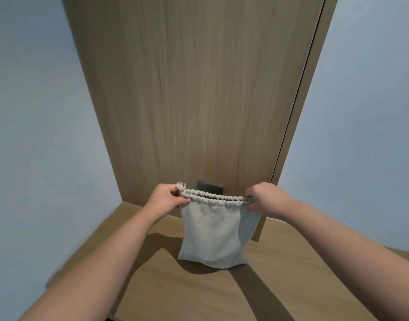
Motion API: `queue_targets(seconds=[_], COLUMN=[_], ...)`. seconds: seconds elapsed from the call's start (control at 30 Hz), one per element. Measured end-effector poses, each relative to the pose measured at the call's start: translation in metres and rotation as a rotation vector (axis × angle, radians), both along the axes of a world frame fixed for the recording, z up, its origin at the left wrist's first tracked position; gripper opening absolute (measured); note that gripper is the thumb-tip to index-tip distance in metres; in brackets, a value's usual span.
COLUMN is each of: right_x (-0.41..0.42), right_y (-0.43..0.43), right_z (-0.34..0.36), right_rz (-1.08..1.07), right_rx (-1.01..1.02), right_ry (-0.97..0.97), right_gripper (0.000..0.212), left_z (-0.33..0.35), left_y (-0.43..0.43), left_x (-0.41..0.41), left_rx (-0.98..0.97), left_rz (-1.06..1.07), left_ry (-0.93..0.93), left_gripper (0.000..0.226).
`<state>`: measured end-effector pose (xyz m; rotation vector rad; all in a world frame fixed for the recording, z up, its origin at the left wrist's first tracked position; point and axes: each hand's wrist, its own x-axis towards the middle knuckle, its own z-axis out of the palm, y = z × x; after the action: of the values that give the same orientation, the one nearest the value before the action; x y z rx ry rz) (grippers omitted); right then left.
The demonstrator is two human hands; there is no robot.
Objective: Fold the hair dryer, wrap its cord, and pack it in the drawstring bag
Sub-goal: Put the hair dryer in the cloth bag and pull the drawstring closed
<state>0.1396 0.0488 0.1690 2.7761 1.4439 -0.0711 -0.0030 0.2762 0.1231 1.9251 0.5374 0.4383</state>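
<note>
My left hand (167, 198) and right hand (265, 197) pinch shut on the pale cloth drawstring bag (211, 235); tugging unevenly could jam its gathered mouth.

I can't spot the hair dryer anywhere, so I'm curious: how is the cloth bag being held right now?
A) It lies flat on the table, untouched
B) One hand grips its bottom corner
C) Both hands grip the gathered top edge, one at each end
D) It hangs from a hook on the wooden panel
C: the left hand and right hand each pinch one end of the top edge of the drawstring bag, which hangs between them.
</note>
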Motion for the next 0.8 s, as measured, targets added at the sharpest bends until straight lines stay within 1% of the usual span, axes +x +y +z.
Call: queue_targets(seconds=[0.07,0.1,0.17,0.23,0.3,0.37,0.43,0.5,0.57,0.6,0.63,0.67,0.73,0.77,0.8], right_x=[-0.002,-0.002,0.002,0.008,0.014,0.018,0.02,0.023,0.024,0.023,0.022,0.02,0.018,0.018,0.021], right_y=[0.002,0.002,-0.001,-0.005,-0.009,-0.011,-0.01,-0.011,-0.011,-0.009,-0.008,-0.005,-0.003,-0.004,-0.007], right_z=[0.005,0.009,0.014,0.018,0.021,0.024,0.025,0.024,0.016,0.012,0.006,0.002,-0.002,-0.003,-0.005], right_rz=[-0.007,-0.011,-0.01,0.006,-0.003,-0.056,-0.107,-0.14,-0.164,-0.194,-0.238,-0.288,-0.402,-0.478,-0.561], right_rx=[-0.077,-0.114,-0.169,-0.178,-0.1,0.007,0.093,0.201,0.335,0.429,0.549,0.698,1.024,1.183,1.328], right_ry=[0.049,0.077,0.161,0.239,0.312,0.325,0.241,0.207,0.241,0.309,0.437,0.638,1.211,1.476,1.66], right_gripper=[0.039,0.044,0.042,0.037,0.037,0.038,0.032,0.029,0.031,0.029,0.028,0.029,0.025,0.024,0.026], left_z=[0.004,0.004,0.003,0.0,-0.003,-0.005,-0.007,-0.007,-0.006,-0.005,-0.004,-0.003,-0.001,0.0,0.001], left_y=[0.005,0.007,0.011,0.011,0.01,0.007,0.005,0.003,0.001,0.0,-0.002,-0.004,-0.005,-0.004,-0.002], left_x=[-0.004,-0.005,-0.006,-0.007,-0.006,-0.003,0.001,0.004,0.006,0.007,0.007,0.008,0.01,0.01,0.011], left_rx=[-0.034,-0.058,-0.133,-0.251,-0.375,-0.43,-0.419,-0.388,-0.357,-0.337,-0.318,-0.301,-0.294,-0.334,-0.407], left_rz=[-0.033,-0.052,-0.083,-0.11,-0.097,-0.043,0.016,0.065,0.073,0.065,0.052,0.043,0.09,0.146,0.208], left_ry=[0.023,0.037,0.059,0.041,0.007,-0.026,-0.05,-0.07,-0.078,-0.078,-0.076,-0.079,-0.116,-0.157,-0.209], left_gripper=[0.022,0.021,0.013,0.004,0.01,0.013,0.017,0.021,0.021,0.021,0.02,0.019,0.019,0.019,0.02])
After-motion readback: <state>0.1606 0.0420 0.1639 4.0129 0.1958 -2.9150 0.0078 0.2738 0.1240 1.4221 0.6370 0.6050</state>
